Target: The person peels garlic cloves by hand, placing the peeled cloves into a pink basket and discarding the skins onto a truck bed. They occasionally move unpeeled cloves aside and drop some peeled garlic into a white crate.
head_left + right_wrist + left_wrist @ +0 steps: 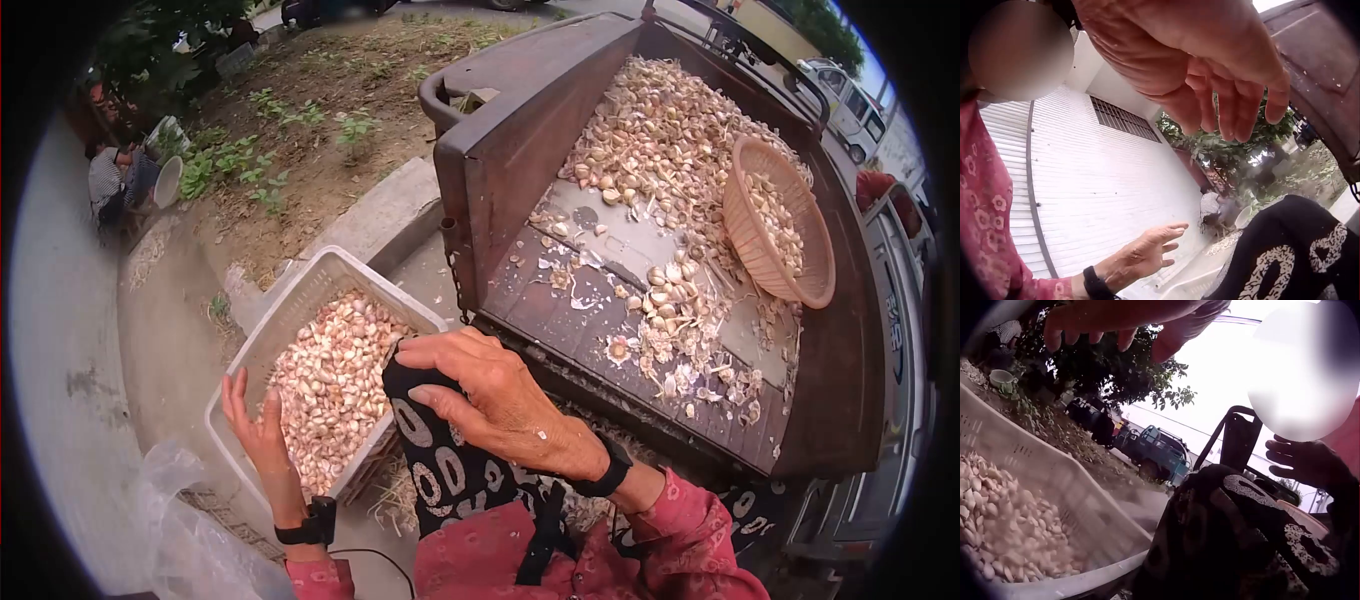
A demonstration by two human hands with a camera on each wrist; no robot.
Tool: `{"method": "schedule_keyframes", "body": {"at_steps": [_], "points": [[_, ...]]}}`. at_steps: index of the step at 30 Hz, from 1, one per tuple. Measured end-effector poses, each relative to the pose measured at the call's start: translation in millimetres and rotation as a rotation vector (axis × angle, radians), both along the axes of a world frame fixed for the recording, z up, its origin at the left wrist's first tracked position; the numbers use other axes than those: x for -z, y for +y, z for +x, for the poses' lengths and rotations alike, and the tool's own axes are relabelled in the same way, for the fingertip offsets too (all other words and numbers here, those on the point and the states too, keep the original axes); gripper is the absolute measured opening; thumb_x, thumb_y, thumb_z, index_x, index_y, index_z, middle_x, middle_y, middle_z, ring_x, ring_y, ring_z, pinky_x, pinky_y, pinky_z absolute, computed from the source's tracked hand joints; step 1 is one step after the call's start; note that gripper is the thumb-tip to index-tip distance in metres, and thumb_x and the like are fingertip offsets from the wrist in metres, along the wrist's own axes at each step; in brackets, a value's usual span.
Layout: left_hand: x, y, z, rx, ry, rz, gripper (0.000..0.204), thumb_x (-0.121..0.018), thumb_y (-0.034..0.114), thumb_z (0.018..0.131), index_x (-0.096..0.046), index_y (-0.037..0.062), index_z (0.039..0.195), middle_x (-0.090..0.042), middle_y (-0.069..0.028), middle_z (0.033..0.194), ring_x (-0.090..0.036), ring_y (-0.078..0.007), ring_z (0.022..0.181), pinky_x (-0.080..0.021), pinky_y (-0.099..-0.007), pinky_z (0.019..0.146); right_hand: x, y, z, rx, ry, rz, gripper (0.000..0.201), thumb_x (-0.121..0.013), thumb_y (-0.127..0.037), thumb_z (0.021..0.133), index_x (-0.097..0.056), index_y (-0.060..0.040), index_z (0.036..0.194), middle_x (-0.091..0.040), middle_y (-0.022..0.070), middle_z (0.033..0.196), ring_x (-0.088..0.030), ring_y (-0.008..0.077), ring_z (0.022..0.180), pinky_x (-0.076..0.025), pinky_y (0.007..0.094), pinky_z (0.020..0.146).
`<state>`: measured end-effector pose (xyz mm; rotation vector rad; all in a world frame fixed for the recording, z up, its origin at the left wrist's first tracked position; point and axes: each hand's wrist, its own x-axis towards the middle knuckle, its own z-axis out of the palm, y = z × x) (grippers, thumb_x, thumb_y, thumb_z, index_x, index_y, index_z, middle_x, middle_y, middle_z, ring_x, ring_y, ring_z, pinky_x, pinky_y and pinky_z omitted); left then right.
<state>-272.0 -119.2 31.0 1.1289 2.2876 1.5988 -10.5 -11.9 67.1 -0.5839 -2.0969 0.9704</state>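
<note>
A white plastic crate (290,305), holding a heap of garlic cloves (330,375), stands at the person's left. The left hand (264,448) is at the crate's near left side, fingers spread and nothing in them; the left wrist view shows the same hand (1116,319) above the cloves. Over the knee in black patterned trousers (425,465) hovers the right hand (505,400), its fingers loosely bent. In the right wrist view no object shows in that hand (1179,56), and a small pale flake clings to its back in the head view.
To the right is a brown metal cart bed (520,180) with heaped garlic (670,130), loose skins and a tilted pink basket (740,235) of garlic. A clear plastic bag (190,520) lies lower left. Another person (108,185) sits far left by a wall.
</note>
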Motion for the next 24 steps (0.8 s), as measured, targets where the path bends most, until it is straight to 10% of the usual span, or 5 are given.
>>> {"method": "schedule_keyframes", "body": {"at_steps": [10,18,24], "points": [[-42,74,167,0.955,-0.668,-0.060,0.028,-0.064,0.008,0.092,-0.060,-0.0015,0.117,-0.066,-0.0117,0.112,-0.067,-0.0180,0.096,-0.052,-0.0257,0.078,35,71,234,0.713,-0.324,-0.018,0.017,-0.061,-0.003,0.088,-0.069,0.0000,0.102,-0.071,0.0164,0.092,-0.069,0.0293,0.081,-0.053,0.0387,0.070],[-16,184,265,1.305,-0.110,-0.153,0.021,-0.064,0.011,0.092,-0.065,0.0014,0.111,-0.070,-0.0070,0.099,-0.067,-0.0149,0.086,-0.051,-0.0260,0.067,73,90,244,0.654,-0.765,0.129,0.017,-0.068,-0.016,0.085,-0.068,-0.0058,0.098,-0.061,0.0140,0.085,-0.062,0.0321,0.085,-0.050,0.0415,0.073],[44,220,300,1.297,0.482,0.028,0.017,-0.068,0.008,0.085,-0.067,0.0031,0.101,-0.064,-0.0139,0.093,-0.064,-0.0336,0.085,-0.051,-0.0389,0.072,71,79,251,0.632,-0.594,0.116,0.014,-0.067,-0.011,0.084,-0.058,-0.0022,0.091,-0.058,0.0161,0.088,-0.059,0.0345,0.088,-0.048,0.0428,0.074]]}}
